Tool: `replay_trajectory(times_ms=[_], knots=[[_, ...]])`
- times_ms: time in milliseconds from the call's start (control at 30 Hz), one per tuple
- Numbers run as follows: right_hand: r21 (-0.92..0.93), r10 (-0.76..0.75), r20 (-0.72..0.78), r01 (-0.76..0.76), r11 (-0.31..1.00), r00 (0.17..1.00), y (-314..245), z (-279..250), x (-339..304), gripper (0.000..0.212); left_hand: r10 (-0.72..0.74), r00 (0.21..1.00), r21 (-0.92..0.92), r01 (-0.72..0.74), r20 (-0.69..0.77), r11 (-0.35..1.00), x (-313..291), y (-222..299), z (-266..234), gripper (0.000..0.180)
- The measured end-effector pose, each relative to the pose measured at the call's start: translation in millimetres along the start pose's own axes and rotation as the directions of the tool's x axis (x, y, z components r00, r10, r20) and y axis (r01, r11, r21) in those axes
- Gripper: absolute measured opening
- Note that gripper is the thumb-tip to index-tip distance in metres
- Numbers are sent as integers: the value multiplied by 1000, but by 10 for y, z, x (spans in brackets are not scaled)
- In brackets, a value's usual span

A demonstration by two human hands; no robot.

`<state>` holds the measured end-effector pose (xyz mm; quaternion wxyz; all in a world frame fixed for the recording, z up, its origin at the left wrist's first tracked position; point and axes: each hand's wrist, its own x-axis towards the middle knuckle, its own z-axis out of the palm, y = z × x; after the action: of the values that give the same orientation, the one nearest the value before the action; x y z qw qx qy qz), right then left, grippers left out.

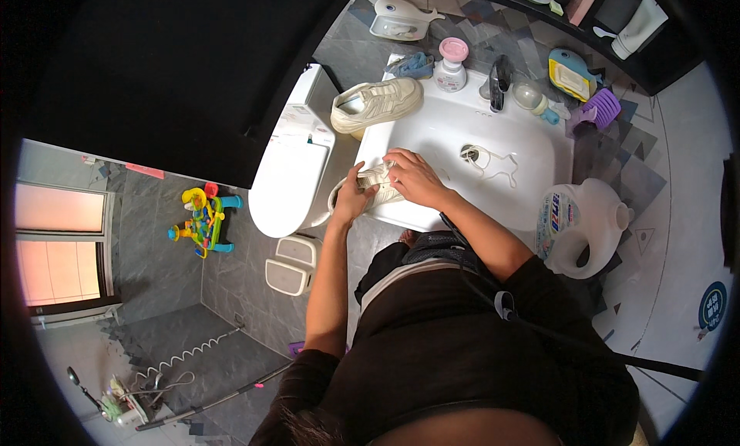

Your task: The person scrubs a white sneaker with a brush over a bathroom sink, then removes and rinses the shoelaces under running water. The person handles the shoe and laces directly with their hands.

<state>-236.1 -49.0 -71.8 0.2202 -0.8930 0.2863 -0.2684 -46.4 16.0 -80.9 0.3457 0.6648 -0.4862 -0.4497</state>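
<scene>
A cream sneaker (383, 202) rests at the near left edge of the white sink (455, 213). My left hand (354, 195) is closed round its side, the thumb over the upper. Bent over the lacing, my right hand (415, 179) pinches at a shoelace (378, 185); its fingertips are partly hidden. A second cream sneaker (377, 104) sits on the sink's far left corner, its opening toward the left. Inside the basin a loose pale shoelace (512, 168) lies in loops beside the drain (469, 152).
A pink-topped soap pump (451, 64), a blue cloth (412, 65) and a black faucet (498, 84) line the sink's back. At right stand a large white detergent jug (590, 226) and a purple brush (602, 108). The toilet (289, 180) and a step stool (293, 265) are at left.
</scene>
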Motion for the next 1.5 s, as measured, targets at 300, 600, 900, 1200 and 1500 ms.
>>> replay_trajectory(times_ms=[300, 600, 900, 1200, 1500], knots=[[50, 431, -553, -488, 871, 713, 509, -93, -51, 14, 29, 999, 12, -29, -27, 1000, -11, -11, 13, 66], [37, 111, -148, -107, 994, 983, -48, -132, 4, 20, 2, 1000, -15, -2, -19, 1000, 4, -56, 4, 66], [-2, 26, 23, -26, 1000, 999, -12, -2, -16, 12, 10, 1000, -18, -11, -18, 1000, -20, -12, -3, 65], [-36, 268, -394, -306, 951, 879, 288, -121, -13, 9, -7, 1000, -52, 6, -20, 999, -28, 14, -5, 65], [-20, 351, -402, -392, 920, 846, 393, -110, -81, 22, -8, 1000, -31, 8, -16, 999, 16, -71, 2, 64]])
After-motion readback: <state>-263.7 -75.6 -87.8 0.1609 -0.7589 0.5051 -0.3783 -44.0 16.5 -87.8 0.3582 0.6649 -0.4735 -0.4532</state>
